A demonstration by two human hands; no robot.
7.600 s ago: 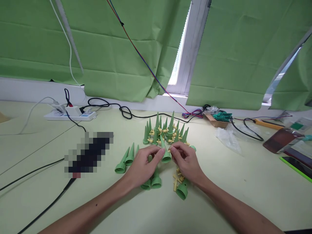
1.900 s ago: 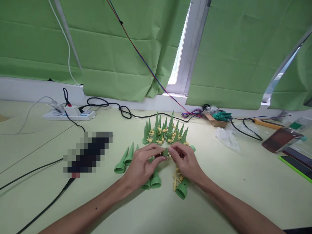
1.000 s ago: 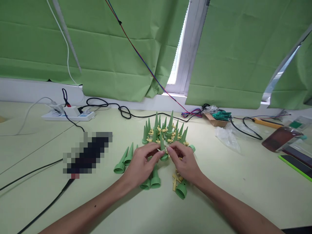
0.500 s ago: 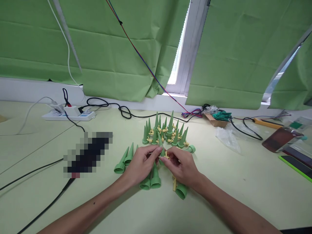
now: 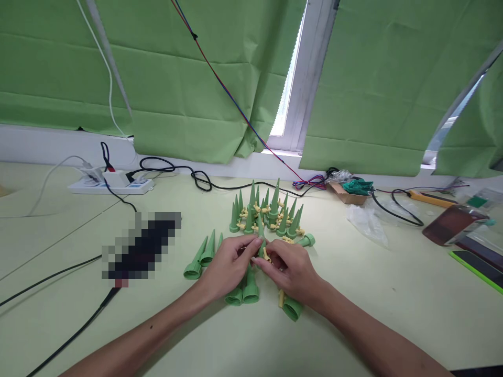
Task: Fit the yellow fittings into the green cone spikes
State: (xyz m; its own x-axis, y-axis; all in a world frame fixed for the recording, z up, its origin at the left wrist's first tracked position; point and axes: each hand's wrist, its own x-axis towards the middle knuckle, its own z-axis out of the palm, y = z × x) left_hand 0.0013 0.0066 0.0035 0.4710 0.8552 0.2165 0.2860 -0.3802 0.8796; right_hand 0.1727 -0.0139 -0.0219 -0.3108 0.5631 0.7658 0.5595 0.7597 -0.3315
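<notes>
Between my hands a green cone point(image 5: 261, 226) stands point up, with a small yellow valve point(image 5: 266, 255) at its lower side. My left hand point(image 5: 231, 262) pinches the cone from the left. My right hand point(image 5: 293, 266) is closed around the cone's lower part and the valve from the right; its fingertips are partly hidden. Behind them stands a group of several green cones point(image 5: 274, 205) with yellow valves. Loose cones point(image 5: 194, 267) lean to the left, others point(image 5: 250, 290) lie in front, and one point(image 5: 293, 308) lies beside a yellow piece point(image 5: 281, 299) below my right hand.
A white power strip point(image 5: 112, 183) with black cables sits at the back left, and a blurred dark object point(image 5: 143, 248) lies on the left. At the right are a small cardboard box point(image 5: 346, 193), clear plastic bags point(image 5: 367, 225), a dark red bottle point(image 5: 446, 225) and a green-edged phone point(image 5: 477, 269).
The held cone has become more upright and sits slightly lower. My right hand has shifted a little left and turned around the valve, uncovering a yellow piece behind it.
</notes>
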